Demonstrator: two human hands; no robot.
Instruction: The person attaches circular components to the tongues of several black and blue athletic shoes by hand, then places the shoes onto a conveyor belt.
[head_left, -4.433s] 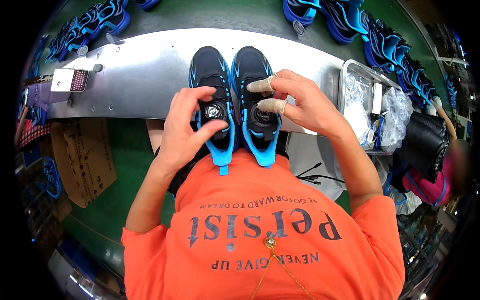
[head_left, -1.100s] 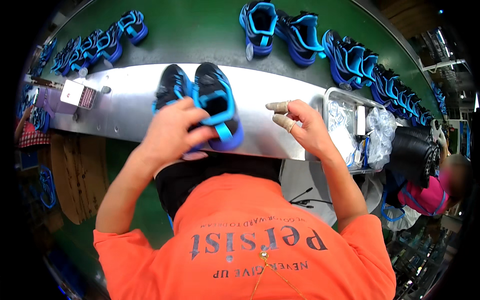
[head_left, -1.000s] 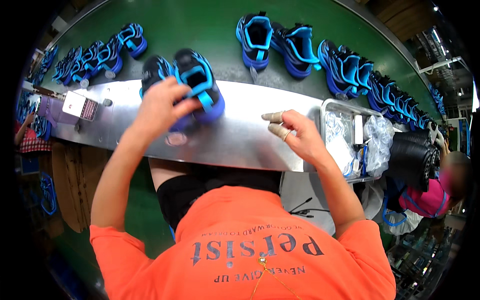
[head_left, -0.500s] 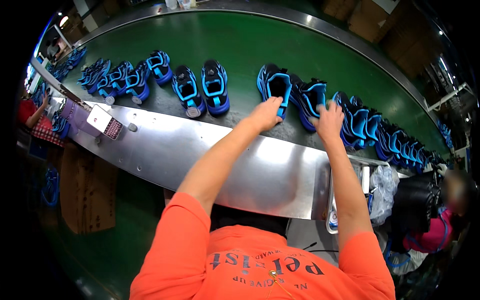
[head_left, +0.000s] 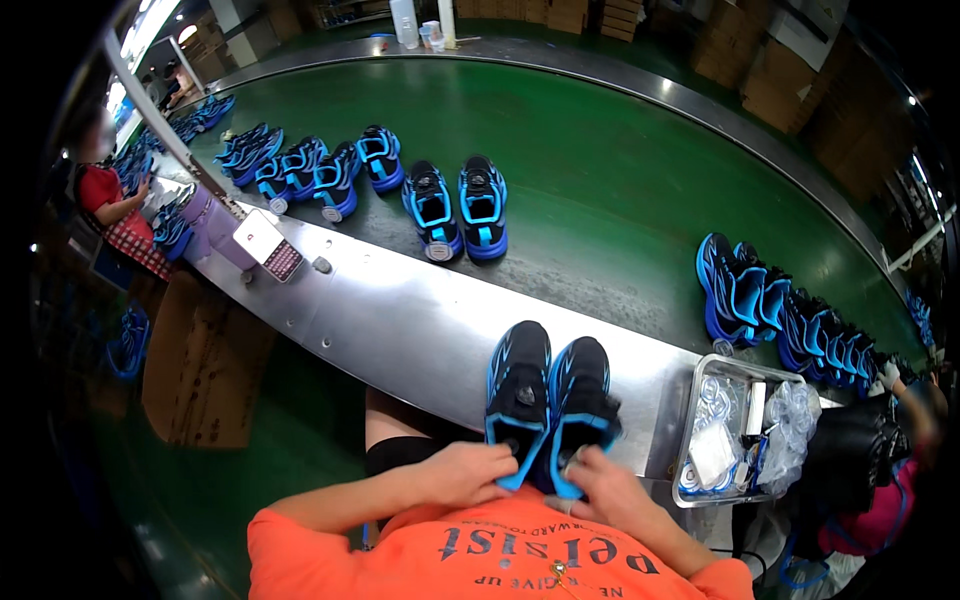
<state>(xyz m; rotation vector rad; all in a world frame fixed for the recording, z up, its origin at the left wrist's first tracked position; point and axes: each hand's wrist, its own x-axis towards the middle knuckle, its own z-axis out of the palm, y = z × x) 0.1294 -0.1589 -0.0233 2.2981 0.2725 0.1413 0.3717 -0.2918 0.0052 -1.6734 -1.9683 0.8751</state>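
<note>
Two black-and-blue sneakers are held side by side at the near edge of the metal ledge, toes pointing away from me. My left hand (head_left: pixel 468 471) is closed on the heel of the left sneaker (head_left: pixel 522 365), fingers at its collar. At the heel opening of the right sneaker (head_left: pixel 580 380), my right hand (head_left: pixel 608 488) grips the collar, slightly blurred. Both heels are close to my orange shirt. Beyond the ledge, a separate pair of like sneakers (head_left: pixel 484 205) stands on the green belt, with round tags at some heels.
More sneakers line the green belt (head_left: pixel 600 170) at left and right. A metal tray (head_left: pixel 685 440) with white rings and plastic bags sits to my right. A phone-like device (head_left: pixel 262 240) stands by a purple container (head_left: pixel 213 225) at left. Other people work at both sides.
Both hands have drawn the two sneakers from the belt back toward my body, over the ledge's near edge. The view has shifted, so the tray shows more fully.
</note>
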